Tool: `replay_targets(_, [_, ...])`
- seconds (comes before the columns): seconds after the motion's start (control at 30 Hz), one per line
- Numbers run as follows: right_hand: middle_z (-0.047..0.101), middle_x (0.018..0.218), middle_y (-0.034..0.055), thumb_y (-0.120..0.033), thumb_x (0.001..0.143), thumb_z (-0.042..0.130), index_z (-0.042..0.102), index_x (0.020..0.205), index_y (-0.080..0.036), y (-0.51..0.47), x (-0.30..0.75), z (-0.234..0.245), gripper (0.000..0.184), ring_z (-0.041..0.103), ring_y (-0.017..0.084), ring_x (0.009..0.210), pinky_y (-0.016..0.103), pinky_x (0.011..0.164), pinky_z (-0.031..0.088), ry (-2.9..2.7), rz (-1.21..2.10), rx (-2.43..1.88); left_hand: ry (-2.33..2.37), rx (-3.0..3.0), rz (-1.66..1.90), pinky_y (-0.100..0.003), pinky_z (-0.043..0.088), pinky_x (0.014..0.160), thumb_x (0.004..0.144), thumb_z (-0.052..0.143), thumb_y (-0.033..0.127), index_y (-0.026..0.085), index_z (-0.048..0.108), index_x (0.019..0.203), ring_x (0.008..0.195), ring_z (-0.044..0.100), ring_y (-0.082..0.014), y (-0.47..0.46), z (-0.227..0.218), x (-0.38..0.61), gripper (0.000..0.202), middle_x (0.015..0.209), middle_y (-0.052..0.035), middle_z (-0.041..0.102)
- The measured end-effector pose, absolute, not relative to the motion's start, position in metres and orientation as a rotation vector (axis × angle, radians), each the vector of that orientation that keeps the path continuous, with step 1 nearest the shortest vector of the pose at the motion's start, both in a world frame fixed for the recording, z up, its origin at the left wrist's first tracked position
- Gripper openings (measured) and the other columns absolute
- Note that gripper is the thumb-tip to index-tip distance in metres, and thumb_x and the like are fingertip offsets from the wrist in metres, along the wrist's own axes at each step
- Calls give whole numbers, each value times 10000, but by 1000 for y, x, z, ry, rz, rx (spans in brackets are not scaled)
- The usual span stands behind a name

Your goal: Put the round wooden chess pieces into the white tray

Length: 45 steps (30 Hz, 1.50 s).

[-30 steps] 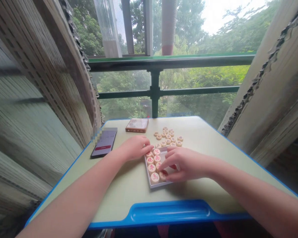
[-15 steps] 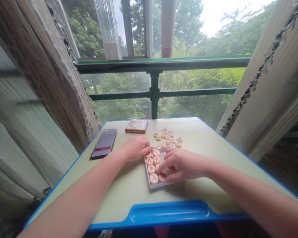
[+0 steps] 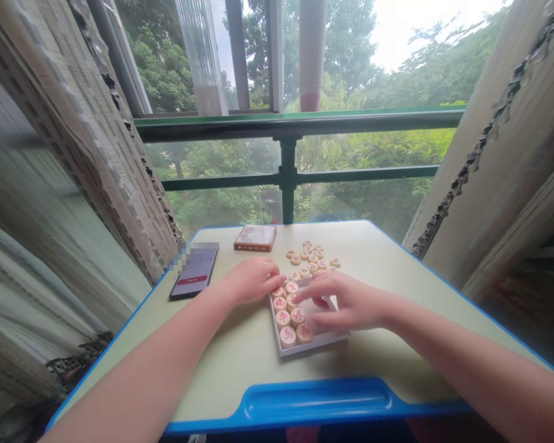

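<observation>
A shallow white box point(image 3: 321, 344) lies on the pale table point(image 3: 240, 363) and holds round wooden chess pieces point(image 3: 290, 317) with red characters, set in two rows along its left side. My left hand point(image 3: 252, 278) rests at the box's far left corner, fingers curled against the rim. Over the box's open right part hovers my right hand point(image 3: 346, 301), fingers stretched out and apart, with nothing visible in them. A loose group of more wooden pieces point(image 3: 311, 258) lies just beyond the box.
A dark phone point(image 3: 194, 274) with a lit screen lies at the table's left. A flat brown box lid point(image 3: 255, 237) sits at the far edge. The table has a blue rim with a front groove point(image 3: 318, 403). Woven blinds flank a green window railing point(image 3: 286, 123).
My right hand has lifted off the pieces in the near rows and drawn slightly right, uncovering them. The left hand has stayed at the box's corner. The camera tilted a little.
</observation>
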State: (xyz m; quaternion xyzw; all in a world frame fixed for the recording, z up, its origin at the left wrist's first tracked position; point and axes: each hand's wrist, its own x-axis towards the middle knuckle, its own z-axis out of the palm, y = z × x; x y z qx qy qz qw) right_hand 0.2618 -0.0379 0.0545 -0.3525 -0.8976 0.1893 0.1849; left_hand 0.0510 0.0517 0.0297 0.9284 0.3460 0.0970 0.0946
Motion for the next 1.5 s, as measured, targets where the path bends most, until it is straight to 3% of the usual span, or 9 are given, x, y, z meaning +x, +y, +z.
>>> replay_targets(0.27, [631,978,93,-313,823,531,678,1004,-194,14,296,18,261,522,227,931,394,882,400,-2117,-108,-1404,1029,2724,295,-288,385,685,861,382,466,189,666,848,776,565,-186,52,29,52,397,858,-60,648])
replay_targets(0.4, [517,1273,112,-362,876,436,611,1152,-188,33,310,3,370,405,281,1195,456,1028,282,-2085,-43,-1710,1024,2695,324,-298,394,715,866,364,483,182,665,843,795,571,-197,53,30,52,426,861,-68,652])
replay_targets(0.63, [494,1337,72,-305,858,469,623,1126,-204,29,307,2,325,379,235,1271,360,1065,264,-2198,229,-1677,1021,2535,403,-341,387,887,897,193,535,170,665,923,981,563,-238,61,22,54,597,1050,-99,652])
replay_targets(0.77, [573,1243,85,-356,918,301,601,1151,-175,27,302,10,421,502,214,1156,346,993,358,-1985,356,-1755,1071,2332,394,-346,373,946,864,155,624,179,659,1046,1093,538,-254,63,18,51,697,1160,-84,627])
replay_targets(0.87, [626,1142,99,-254,874,347,577,1172,-157,29,311,17,389,577,207,1025,326,886,428,-1792,407,-1866,1045,2227,333,-355,310,1022,841,155,665,219,647,1104,1185,482,-256,59,22,51,714,1255,-51,573])
replay_targets(1.0, [687,932,94,-113,730,449,674,957,-138,31,329,25,321,615,197,861,273,750,452,-1633,506,-1949,1024,2170,289,-402,215,1084,829,159,682,290,624,1147,1265,397,-263,51,30,52,686,1339,-13,498])
replay_targets(1.17, [691,792,64,-147,718,466,699,793,-137,29,330,25,245,614,170,724,241,648,437,-1553,592,-1911,1003,2073,295,-430,151,1110,824,172,687,292,648,1110,1292,362,-276,49,29,53,681,1365,-16,466])
replay_targets(1.3, [689,828,54,-217,751,495,686,813,-142,30,322,17,215,606,162,782,234,716,429,-1544,556,-1788,1027,2030,495,-419,196,1105,812,243,690,216,675,1058,1255,412,-287,54,15,61,687,1284,-67,548])
replay_targets(1.5, [658,739,29,-247,767,487,677,782,-150,32,321,9,214,578,140,698,223,625,420,-1520,582,-1684,1007,1864,745,-397,259,1085,806,245,694,149,682,877,1146,511,-260,64,-2,73,702,1139,-121,633])
